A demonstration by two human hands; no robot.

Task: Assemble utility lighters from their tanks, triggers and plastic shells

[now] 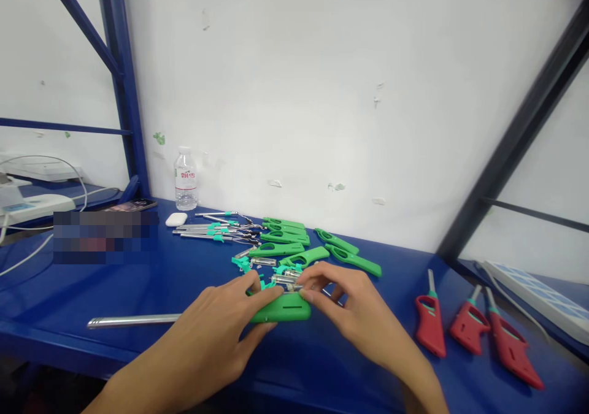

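My left hand grips a lighter with a green handle shell; its long metal tube sticks out to the left. Fingertips of my right hand are pinched together at the shell's upper right edge; what they hold, if anything, is hidden. Right behind the shell lie clear fuel tanks and teal trigger parts. Farther back are several green handle shells and, to their left, several metal tubes with wires and teal pieces.
Red lighters lie at the right of the blue table. At the back left stand a water bottle and a white earphone case. A phone, power strip and cables are far left. A keyboard is far right.
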